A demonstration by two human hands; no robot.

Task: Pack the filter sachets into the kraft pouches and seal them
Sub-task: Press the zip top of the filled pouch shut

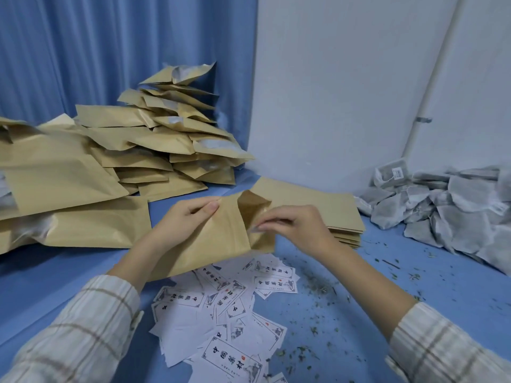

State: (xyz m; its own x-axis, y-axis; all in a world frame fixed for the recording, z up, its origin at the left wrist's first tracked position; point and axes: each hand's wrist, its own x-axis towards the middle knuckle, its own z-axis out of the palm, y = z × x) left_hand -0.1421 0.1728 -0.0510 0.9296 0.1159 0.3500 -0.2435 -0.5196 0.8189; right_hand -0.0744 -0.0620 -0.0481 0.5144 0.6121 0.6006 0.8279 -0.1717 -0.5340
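1. My left hand [190, 217] pinches the pouch [218, 233] at its near lip; my right hand [290, 225] pinches the far lip, spreading the mouth.
2. The sachets [448, 214] lie well right of my right grip, the nearer hand.
3. The pouch's long axis slopes from the mouth down toward me.
4. It looks tan, flat and empty.

Blue curtain [110, 51], white wall [331, 92], perhaps a pipe [431, 87]
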